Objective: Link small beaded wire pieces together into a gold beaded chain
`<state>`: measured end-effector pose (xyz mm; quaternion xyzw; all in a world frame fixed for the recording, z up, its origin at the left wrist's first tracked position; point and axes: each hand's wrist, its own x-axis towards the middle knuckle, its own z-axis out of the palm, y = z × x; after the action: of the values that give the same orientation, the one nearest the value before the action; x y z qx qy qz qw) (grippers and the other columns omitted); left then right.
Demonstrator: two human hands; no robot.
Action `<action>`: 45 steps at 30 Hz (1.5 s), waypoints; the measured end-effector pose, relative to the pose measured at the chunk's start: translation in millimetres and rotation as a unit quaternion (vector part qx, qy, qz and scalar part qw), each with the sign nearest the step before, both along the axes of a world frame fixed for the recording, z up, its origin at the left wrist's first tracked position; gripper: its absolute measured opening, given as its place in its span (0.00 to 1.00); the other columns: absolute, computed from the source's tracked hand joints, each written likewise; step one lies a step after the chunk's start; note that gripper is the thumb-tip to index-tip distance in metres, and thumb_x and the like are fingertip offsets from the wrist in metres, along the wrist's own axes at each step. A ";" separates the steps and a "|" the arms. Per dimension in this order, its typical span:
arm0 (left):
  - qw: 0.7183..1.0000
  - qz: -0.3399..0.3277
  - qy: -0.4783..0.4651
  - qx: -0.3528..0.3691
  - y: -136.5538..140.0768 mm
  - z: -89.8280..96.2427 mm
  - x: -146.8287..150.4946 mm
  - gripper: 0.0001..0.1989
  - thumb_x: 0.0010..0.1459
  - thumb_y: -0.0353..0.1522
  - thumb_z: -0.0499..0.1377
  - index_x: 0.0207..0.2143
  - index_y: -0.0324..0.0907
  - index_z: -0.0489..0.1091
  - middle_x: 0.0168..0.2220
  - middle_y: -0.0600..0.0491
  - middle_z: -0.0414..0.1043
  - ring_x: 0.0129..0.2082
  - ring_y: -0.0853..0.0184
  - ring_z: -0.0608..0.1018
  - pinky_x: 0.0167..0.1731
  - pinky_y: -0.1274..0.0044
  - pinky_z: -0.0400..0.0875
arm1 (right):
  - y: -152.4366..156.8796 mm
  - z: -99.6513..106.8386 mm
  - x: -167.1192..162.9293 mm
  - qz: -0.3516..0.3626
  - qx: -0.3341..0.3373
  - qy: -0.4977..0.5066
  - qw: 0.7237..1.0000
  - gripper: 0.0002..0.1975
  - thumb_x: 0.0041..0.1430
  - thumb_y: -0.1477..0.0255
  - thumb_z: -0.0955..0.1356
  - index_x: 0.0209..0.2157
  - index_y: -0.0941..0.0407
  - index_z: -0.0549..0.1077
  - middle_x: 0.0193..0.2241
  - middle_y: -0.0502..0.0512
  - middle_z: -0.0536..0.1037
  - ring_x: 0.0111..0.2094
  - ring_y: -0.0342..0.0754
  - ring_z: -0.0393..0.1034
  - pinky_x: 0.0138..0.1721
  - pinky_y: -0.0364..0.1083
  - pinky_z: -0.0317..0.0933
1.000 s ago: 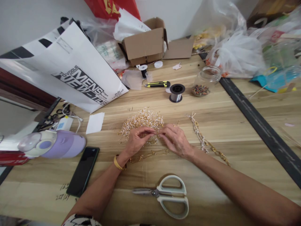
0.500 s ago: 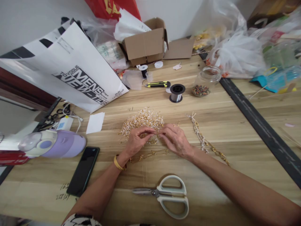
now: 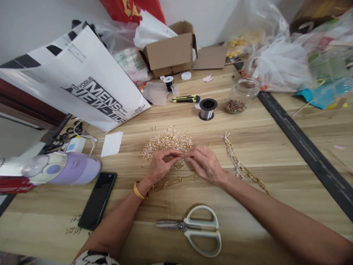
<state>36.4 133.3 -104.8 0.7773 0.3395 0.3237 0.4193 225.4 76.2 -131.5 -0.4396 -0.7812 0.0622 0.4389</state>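
Observation:
My left hand point(image 3: 163, 162) and my right hand point(image 3: 205, 163) meet fingertip to fingertip over the table, each in a pinch. Whatever lies between the fingertips is too small to make out. Just behind them is a heap of small gold and silver jewelry pieces point(image 3: 165, 141). A thin gold chain point(image 3: 176, 180) lies on the wood below the hands, partly hidden near the left wrist. To the right of my right hand, gold and silver chains point(image 3: 237, 162) are bundled at one end, their lower part running toward my forearm.
White-handled scissors point(image 3: 193, 228) lie in front of me. A phone point(image 3: 97, 200) and a purple bottle point(image 3: 68, 168) are at left. Behind stand a wire spool point(image 3: 207, 109), a yellow-black utility knife point(image 3: 184, 99), a bead jar point(image 3: 241, 95) and a cardboard box point(image 3: 169, 53).

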 end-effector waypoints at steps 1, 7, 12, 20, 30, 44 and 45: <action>1.000 -0.001 0.000 0.000 -0.1 -0.2 0.2 0.05 0.54 0.28 0.62 0.35 0.39 0.76 0.33 0.51 0.79 0.33 0.69 0.79 0.37 0.78 0.74 | 0.0 0.0 0.0 0.002 0.000 0.001 1.000 0.05 0.64 0.76 0.61 0.37 0.57 0.68 0.33 0.57 0.73 0.34 0.48 0.65 0.36 0.47 0.59; 1.000 0.003 -0.005 -0.001 -1.6 -0.4 2.0 0.05 0.53 0.28 0.63 0.35 0.39 0.76 0.33 0.51 0.79 0.33 0.68 0.79 0.37 0.77 0.75 | 0.2 1.5 -0.8 0.001 0.006 0.004 1.000 0.04 0.64 0.76 0.62 0.37 0.58 0.68 0.32 0.57 0.73 0.34 0.48 0.64 0.35 0.46 0.58; 1.000 0.002 -0.006 -0.006 -2.0 0.2 2.1 0.05 0.53 0.27 0.62 0.34 0.38 0.76 0.33 0.50 0.79 0.33 0.68 0.79 0.37 0.77 0.75 | -0.1 2.5 -1.1 0.000 0.003 0.004 1.000 0.05 0.64 0.75 0.62 0.36 0.58 0.68 0.31 0.56 0.73 0.33 0.47 0.65 0.34 0.46 0.58; 1.000 -0.001 -0.006 -0.009 -1.9 -0.6 1.8 0.06 0.53 0.27 0.62 0.35 0.38 0.76 0.34 0.50 0.79 0.34 0.68 0.79 0.38 0.78 0.75 | -0.7 2.0 -1.3 -0.004 -0.004 0.004 1.000 0.06 0.65 0.74 0.62 0.38 0.58 0.70 0.32 0.56 0.74 0.33 0.47 0.66 0.35 0.46 0.59; 1.000 -0.008 -0.010 -0.006 -1.6 0.0 2.0 0.06 0.53 0.27 0.62 0.36 0.38 0.76 0.34 0.50 0.79 0.34 0.68 0.80 0.38 0.77 0.76 | -0.4 4.4 -1.5 0.004 -0.008 0.005 1.000 0.06 0.64 0.74 0.62 0.38 0.58 0.71 0.33 0.56 0.75 0.33 0.47 0.67 0.35 0.46 0.59; 1.000 -0.003 -0.008 -0.001 -1.6 -0.6 1.6 0.06 0.53 0.27 0.63 0.35 0.39 0.76 0.34 0.51 0.79 0.33 0.69 0.80 0.38 0.78 0.76 | 0.6 0.9 -1.0 0.011 -0.020 -0.008 1.000 0.06 0.64 0.75 0.62 0.38 0.58 0.70 0.34 0.56 0.74 0.34 0.47 0.66 0.37 0.47 0.59; 1.000 -0.004 -0.008 -0.003 -1.6 -0.7 1.7 0.06 0.53 0.27 0.63 0.35 0.39 0.76 0.34 0.51 0.79 0.33 0.68 0.80 0.38 0.77 0.76 | 0.5 1.0 -1.0 0.011 -0.018 -0.007 1.000 0.06 0.64 0.75 0.62 0.38 0.58 0.70 0.34 0.56 0.74 0.35 0.47 0.66 0.37 0.47 0.59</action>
<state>38.1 131.7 -105.5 0.7746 0.3342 0.3272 0.4258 224.5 76.7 -130.5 -0.4389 -0.7880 0.0781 0.4246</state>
